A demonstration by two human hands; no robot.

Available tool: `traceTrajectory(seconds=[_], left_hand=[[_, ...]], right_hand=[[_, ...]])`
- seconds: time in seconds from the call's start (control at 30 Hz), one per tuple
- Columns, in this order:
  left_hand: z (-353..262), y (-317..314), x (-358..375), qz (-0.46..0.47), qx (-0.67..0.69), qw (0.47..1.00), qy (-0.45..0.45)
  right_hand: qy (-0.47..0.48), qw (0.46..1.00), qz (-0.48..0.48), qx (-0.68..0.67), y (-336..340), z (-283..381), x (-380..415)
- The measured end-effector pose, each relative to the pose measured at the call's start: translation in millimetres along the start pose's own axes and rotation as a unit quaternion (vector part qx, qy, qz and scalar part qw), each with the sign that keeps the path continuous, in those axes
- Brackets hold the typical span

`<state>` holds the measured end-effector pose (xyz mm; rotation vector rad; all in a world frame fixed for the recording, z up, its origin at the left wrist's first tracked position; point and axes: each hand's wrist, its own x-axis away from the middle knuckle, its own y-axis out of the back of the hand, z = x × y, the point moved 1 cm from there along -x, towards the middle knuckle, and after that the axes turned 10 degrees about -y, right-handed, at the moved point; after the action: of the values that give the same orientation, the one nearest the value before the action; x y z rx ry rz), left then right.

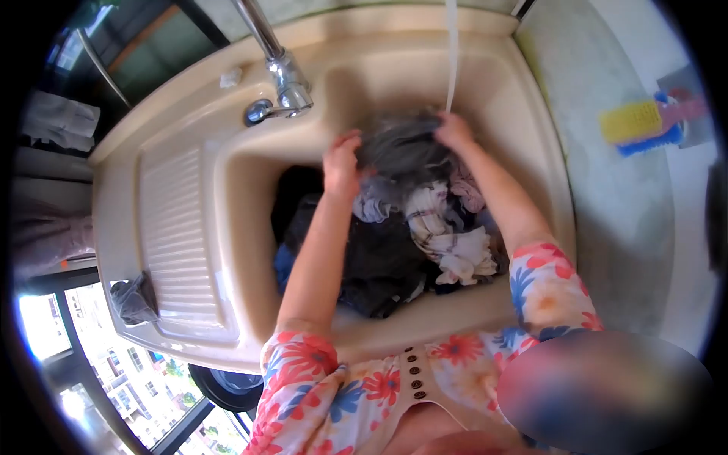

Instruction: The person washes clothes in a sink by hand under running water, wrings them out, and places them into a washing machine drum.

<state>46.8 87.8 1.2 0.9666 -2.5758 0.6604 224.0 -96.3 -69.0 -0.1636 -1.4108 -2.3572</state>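
while dark clothes (379,258) fill the sink basin (254,197), the left hand (343,163) and right hand (453,132) grip a dark gray garment (406,152), fingers curled at its edges.

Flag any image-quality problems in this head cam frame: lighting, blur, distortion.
Head view: wide-angle distortion bows the sink, corners black; window at lower left blown out; bright glints on the faucet; dark cloth between the left hand and right hand smeared, likely motion; oval patch at lower right unreadably blurred.
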Motion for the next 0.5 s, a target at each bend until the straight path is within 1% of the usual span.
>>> traceTrajectory(seconds=[0.03,0.07,0.13,0.17,0.2,0.27,0.3,0.37,0.4,0.43,0.47,0.5], left_hand=[[1,9,-5,0.007,-0.027,0.999,-0.032],[5,15,-11,0.013,-0.053,0.996,-0.065],[29,8,-13,0.077,-0.167,0.981,-0.067],[38,2,-11,0.108,-0.225,0.966,-0.068],[42,-3,-9,0.105,-0.208,0.970,-0.072],[48,-6,-5,0.099,-0.181,0.976,-0.076],[47,-1,-6,0.122,-0.154,0.979,-0.053],[42,4,-10,0.068,-0.046,0.997,0.001],[41,2,-12,0.040,0.012,0.999,0.028],[41,-5,-14,0.026,0.070,0.995,0.068],[49,-5,-21,0.069,0.076,0.994,0.023],[71,3,-35,0.109,0.079,0.991,-0.020]], right_hand=[[-0.052,0.996,-0.068,-0.017,4,-34,-15],[-0.102,0.985,-0.138,-0.034,6,-53,-25],[-0.177,0.978,-0.053,0.096,1,-25,8],[-0.080,0.985,-0.004,0.152,-22,-36,8],[-0.052,0.977,0.046,0.200,-47,-45,1],[-0.030,0.955,0.092,0.281,-4,-31,16],[0.017,0.982,0.013,0.188,-15,-59,-13],[-0.043,0.993,0.013,0.113,19,-1,26],[0.062,0.996,-0.032,0.061,14,28,52],[0.192,0.979,-0.059,-0.032,-4,43,69],[0.255,0.962,0.022,-0.092,5,80,109],[0.355,0.925,0.007,-0.133,13,108,144]])
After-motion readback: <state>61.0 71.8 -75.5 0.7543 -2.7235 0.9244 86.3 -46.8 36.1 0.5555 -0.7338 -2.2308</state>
